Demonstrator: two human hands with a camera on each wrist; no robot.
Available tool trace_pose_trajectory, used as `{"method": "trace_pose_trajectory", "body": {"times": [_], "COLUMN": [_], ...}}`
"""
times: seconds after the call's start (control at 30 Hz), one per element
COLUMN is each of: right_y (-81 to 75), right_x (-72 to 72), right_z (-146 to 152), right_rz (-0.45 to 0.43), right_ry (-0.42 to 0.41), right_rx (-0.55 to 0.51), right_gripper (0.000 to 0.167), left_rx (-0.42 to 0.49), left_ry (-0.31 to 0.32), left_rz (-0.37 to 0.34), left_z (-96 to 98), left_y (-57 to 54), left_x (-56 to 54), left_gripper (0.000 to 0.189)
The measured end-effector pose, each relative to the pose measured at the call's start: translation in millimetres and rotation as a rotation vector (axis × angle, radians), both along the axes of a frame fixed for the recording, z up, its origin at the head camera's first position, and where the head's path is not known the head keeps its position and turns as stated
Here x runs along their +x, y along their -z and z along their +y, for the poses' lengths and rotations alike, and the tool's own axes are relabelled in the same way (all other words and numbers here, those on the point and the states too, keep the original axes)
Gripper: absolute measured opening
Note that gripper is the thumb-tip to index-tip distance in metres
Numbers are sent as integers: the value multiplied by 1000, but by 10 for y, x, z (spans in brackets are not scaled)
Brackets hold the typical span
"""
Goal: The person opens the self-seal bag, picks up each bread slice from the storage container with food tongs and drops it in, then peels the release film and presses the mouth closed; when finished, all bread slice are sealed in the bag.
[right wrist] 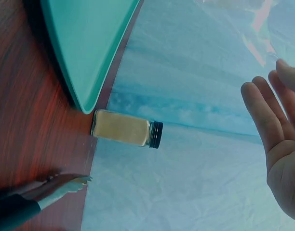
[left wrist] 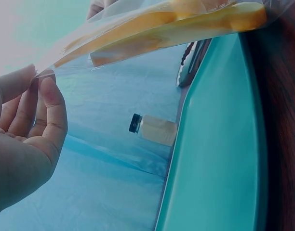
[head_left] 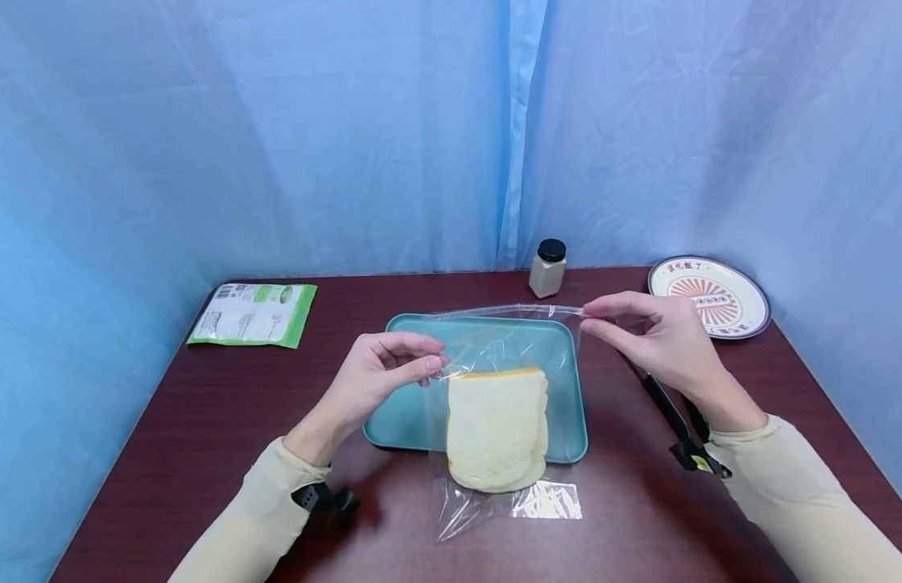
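Note:
A clear plastic bag (head_left: 461, 512) hangs in front of the tray, with slices of white bread (head_left: 497, 429) inside. My left hand (head_left: 381, 364) pinches the bag's left edge between thumb and fingers, which the left wrist view shows close up. At the bag's upper right corner, my right hand (head_left: 658, 336) pinches the top strip between thumb and forefinger. Pale orange crusts of the bread (left wrist: 186, 31) show through the film in the left wrist view. Behind and below the bag lies a teal tray (head_left: 397, 425), partly hidden by bag and bread.
Behind the tray stands a black-lidded jar (head_left: 547, 275) of pale contents. A decorated plate (head_left: 665, 285) sits at the back right. Tongs (head_left: 665, 405) lie partly beneath my right forearm. At the back left is a green-and-white packet (head_left: 250, 316). Blue curtains (head_left: 363, 138) border the table.

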State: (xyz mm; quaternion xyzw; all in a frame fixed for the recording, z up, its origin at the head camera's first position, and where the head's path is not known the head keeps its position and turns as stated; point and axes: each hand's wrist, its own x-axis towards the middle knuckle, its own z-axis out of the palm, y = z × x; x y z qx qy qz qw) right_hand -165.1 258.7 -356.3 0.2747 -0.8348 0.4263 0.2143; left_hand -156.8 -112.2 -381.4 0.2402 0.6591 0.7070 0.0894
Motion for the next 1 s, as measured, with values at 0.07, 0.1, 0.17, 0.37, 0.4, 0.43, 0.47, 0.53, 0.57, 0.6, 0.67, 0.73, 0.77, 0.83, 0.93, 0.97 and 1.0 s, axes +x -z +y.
{"method": "trace_pose_trajectory", "body": {"times": [0.07, 0.1, 0.17, 0.37, 0.4, 0.43, 0.47, 0.53, 0.57, 0.6, 0.67, 0.73, 0.77, 0.83, 0.93, 0.97, 1.0], "right_y": [0, -4, -9, -14, -12, -10, -5, 3, 7, 11, 14, 10, 5, -9, -41, -56, -73], "right_x": [-1, 1, -1, -39, -49, -57, -64, -74, -75, -76, -76, -77, -77, -75, -66, -60, -52], "right_z": [-8, -11, -12, 3, 5, 6, 5, -3, -7, -12, -20, -25, -24, -23, -29, -35, -46], "right_rz": [-33, -46, -58, 45, 73, 96, 114, 132, 130, 127, 124, 133, 135, 135, 131, 127, 128], "right_ry": [12, 18, 26, -7, -20, -32, -45, -67, -70, -70, -64, -47, -37, -16, 5, 8, 10], "right_rx": [-30, -41, -54, -4, 8, 19, 28, 33, 31, 28, 19, 18, 21, 31, 58, 67, 76], "right_gripper": [30, 29, 28, 31, 32, 32, 32, 33, 33, 32, 32, 32, 32, 32, 31, 30, 30], "left_rx": [-3, -6, -10, -13, -13, -14, -14, -14, -13, -12, -9, -5, -1, 6, 10, 9, 8], "left_ry": [6, 7, 10, 16, 17, 18, 19, 20, 20, 21, 23, 25, 27, 29, 33, 33, 32], "left_rz": [-3, -4, -3, -1, -1, 0, 0, -2, -1, -1, -1, 0, 1, 3, 8, 10, 14], "left_z": [1, 1, 1, -7, -8, -7, -7, -8, -9, -9, -10, -11, -12, -15, -22, -24, -28], "left_y": [-14, -21, -31, -41, -43, -46, -48, -50, -51, -53, -57, -61, -62, -65, -71, -78, -82], "left_x": [16, 22, 31, 39, 39, 40, 39, 41, 42, 43, 47, 52, 53, 57, 58, 61, 62], "left_gripper": [19, 19, 19, 19, 19, 19, 19, 19, 19, 19, 19, 19, 19, 19, 19, 19, 19]}}
